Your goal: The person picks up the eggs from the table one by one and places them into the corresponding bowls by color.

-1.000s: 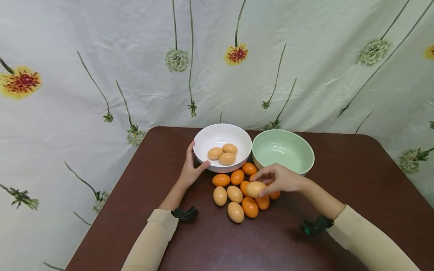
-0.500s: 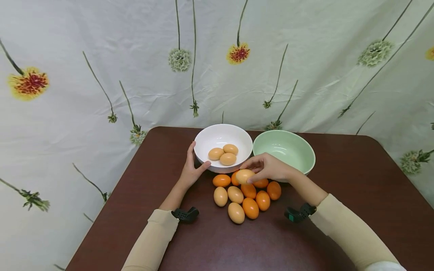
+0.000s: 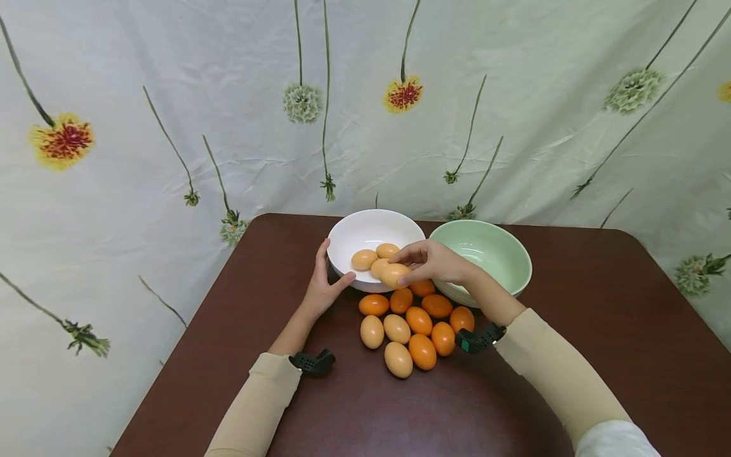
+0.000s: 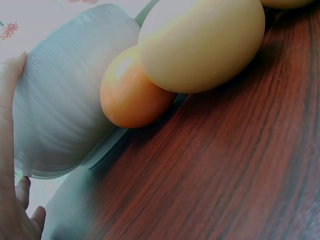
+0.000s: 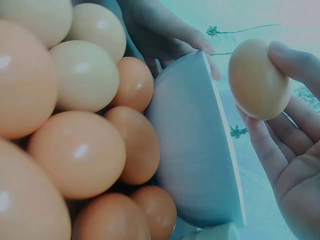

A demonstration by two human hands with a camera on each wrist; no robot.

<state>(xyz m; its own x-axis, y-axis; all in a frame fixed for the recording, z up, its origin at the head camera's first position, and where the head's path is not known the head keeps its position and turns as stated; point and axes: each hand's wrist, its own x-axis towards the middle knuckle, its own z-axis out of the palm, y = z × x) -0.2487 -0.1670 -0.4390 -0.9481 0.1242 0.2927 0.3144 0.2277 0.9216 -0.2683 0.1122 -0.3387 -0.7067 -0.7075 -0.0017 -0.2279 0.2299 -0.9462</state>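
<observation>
My right hand (image 3: 436,263) pinches a light-tan egg (image 3: 395,275) between thumb and fingers. In the head view this egg overlaps the near rim of a white bowl (image 3: 348,231); the right wrist view shows the held egg (image 5: 257,80) above the bowl's rim. Inside the bowl lie a few tan eggs (image 3: 363,259), one partly covered by the held egg. My left hand (image 3: 324,285) holds the bowl's left side, thumb at the near rim and fingers along the wall. Orange eggs (image 3: 374,304) and tan eggs (image 3: 398,360) lie on the table before the bowls.
A light green bowl (image 3: 491,244) stands just right of the white one, partly behind my right forearm. Both are near the back edge of a dark brown table (image 3: 274,254). A flower-print cloth (image 3: 245,95) hangs behind it.
My right hand has carried the tan egg left and away from me, from over the egg cluster to the white bowl's near rim. The left hand has stayed on the bowl.
</observation>
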